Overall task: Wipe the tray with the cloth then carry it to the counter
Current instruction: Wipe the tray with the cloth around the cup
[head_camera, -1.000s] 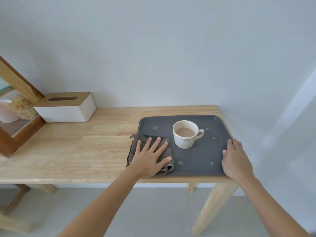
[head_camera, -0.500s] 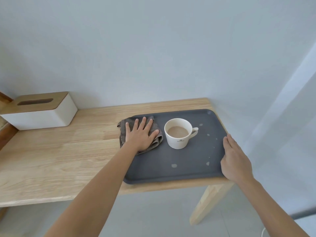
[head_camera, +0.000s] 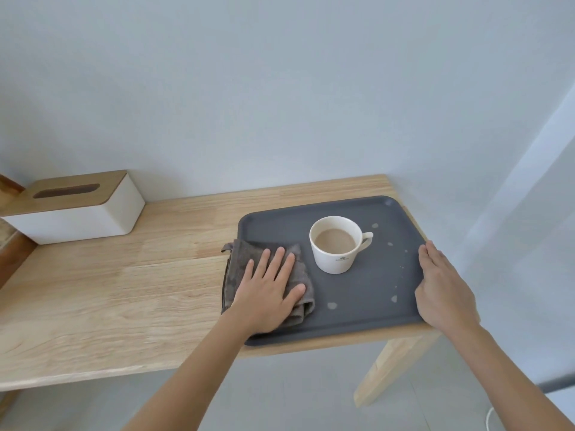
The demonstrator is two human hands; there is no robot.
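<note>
Shift: we are dragging the cloth (head_camera: 267, 279) back toward us.
Hands: left hand (head_camera: 269, 292) is pressing fingers spread; right hand (head_camera: 443, 292) is bracing the rim, fingers together.
Tray (head_camera: 357, 312): we are judging it stiff, slick; full cup (head_camera: 337, 244) is likely tippy, so grip both short edges.

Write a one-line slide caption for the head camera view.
Left hand presses a grey cloth on a spotted dark tray holding a cup of milky coffee; right hand steadies the rim.

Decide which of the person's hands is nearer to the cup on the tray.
Left, though narrowly. The left hand lies flat on the cloth just left of the cup. The right hand rests on the tray at its right edge, beyond the handle side.
</note>
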